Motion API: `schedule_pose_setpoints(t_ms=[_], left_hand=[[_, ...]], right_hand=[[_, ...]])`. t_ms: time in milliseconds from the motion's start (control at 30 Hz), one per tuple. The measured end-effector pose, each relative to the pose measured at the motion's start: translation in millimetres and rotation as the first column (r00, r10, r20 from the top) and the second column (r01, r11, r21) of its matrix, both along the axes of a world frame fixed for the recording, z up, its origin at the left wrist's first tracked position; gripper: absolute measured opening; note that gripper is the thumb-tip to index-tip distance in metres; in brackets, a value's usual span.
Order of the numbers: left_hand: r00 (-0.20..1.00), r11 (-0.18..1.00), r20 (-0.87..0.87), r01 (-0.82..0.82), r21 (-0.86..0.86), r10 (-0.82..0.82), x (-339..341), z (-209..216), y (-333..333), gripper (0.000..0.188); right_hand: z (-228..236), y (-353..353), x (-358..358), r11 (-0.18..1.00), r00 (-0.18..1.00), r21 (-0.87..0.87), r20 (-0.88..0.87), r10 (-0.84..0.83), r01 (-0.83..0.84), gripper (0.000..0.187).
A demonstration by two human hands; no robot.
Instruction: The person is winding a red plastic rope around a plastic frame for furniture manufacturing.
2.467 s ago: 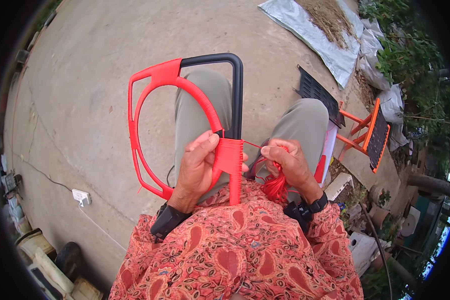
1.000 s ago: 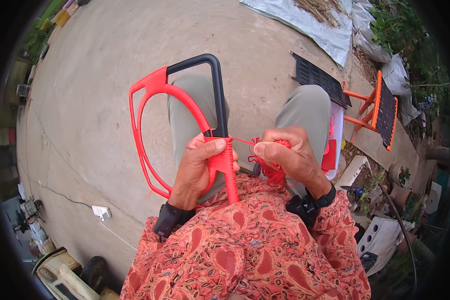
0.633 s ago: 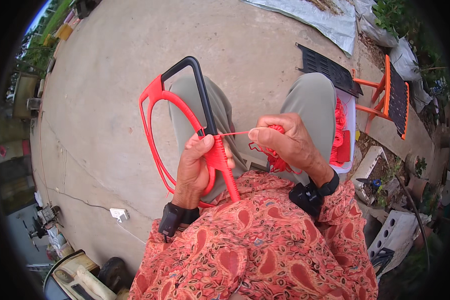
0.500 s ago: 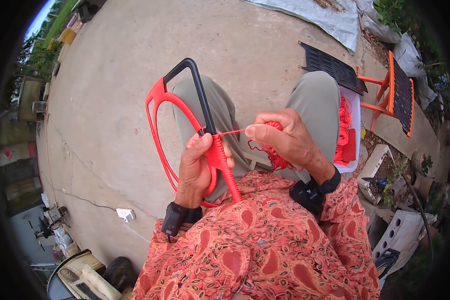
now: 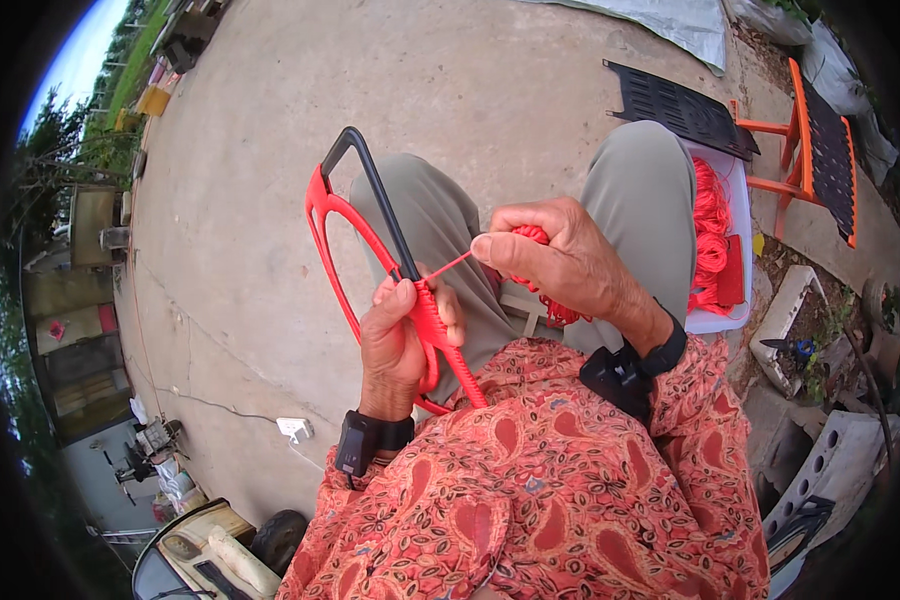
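Note:
My left hand [image 5: 392, 345] is closed around a bent tubular frame [image 5: 374, 190], whose bare part is black. Red cord is wound in close turns along the bar under my fingers, and other red-covered curves of the frame reach toward my lap. In my closed right hand [image 5: 575, 262] is a bundle of red cord [image 5: 562, 314], its loose loops hanging below the palm. A single taut red strand [image 5: 450, 267] runs from beside my right thumb to the top of the wound part. My left fingers partly cover the winding.
Beside my right knee stands a white plastic bin [image 5: 738, 215] holding red cord [image 5: 710, 225]. A black slotted panel [image 5: 678, 110] and an orange-and-black stool [image 5: 820, 150] lie beyond it. At left, a white power socket block [image 5: 295, 429] rests on concrete.
My right hand has risen slightly and moved a little left, so the strand slopes up more steeply. The frame's top has tilted left and down. The whole view has shifted somewhat.

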State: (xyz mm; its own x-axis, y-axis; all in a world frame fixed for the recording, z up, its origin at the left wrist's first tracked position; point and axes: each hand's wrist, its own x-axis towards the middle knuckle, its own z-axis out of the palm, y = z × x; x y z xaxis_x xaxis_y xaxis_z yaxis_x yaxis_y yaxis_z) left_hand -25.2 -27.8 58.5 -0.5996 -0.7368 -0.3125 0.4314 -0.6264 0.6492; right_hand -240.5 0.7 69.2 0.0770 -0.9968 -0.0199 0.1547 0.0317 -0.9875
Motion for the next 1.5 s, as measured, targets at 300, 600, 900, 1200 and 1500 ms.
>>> schedule_pose_setpoints(t_ms=[300, 600, 900, 1200, 1500], left_hand=[[0.997, 0.998, -0.073, 0.028, 0.048, -0.025, 1.2, 0.8, 0.9, 0.026], [1.0, 1.0, -0.015, 0.02, -0.016, -0.021, -0.5, 4.7, 1.5, 0.026], [0.999, 0.999, -0.021, 0.027, -0.026, -0.027, 0.6, 3.4, 1.2, 0.026], [1.0, 0.997, -0.019, -0.017, 0.081, 0.018, 3.4, 4.3, -1.8, 0.028], [0.999, 0.998, 0.034, -0.012, 0.057, 0.01, -0.9, 5.1, -2.3, 0.029]], right_hand=[[-16.3, 5.0, -4.4, 0.996, 0.999, 0.089, -0.036, 0.024, -0.021, 0.031], [-20.1, 4.7, -2.6, 0.988, 0.994, 0.118, 0.048, -0.101, 0.095, 0.019], [-13.2, 5.1, 7.7, 0.996, 0.996, 0.066, 0.071, 0.06, -0.065, 0.014], [-13.5, 3.0, 23.9, 0.991, 0.967, 0.073, 0.234, 0.096, -0.116, 0.01], [-15.5, 3.3, 20.8, 0.995, 0.966, 0.056, 0.25, 0.061, -0.077, 0.01]])
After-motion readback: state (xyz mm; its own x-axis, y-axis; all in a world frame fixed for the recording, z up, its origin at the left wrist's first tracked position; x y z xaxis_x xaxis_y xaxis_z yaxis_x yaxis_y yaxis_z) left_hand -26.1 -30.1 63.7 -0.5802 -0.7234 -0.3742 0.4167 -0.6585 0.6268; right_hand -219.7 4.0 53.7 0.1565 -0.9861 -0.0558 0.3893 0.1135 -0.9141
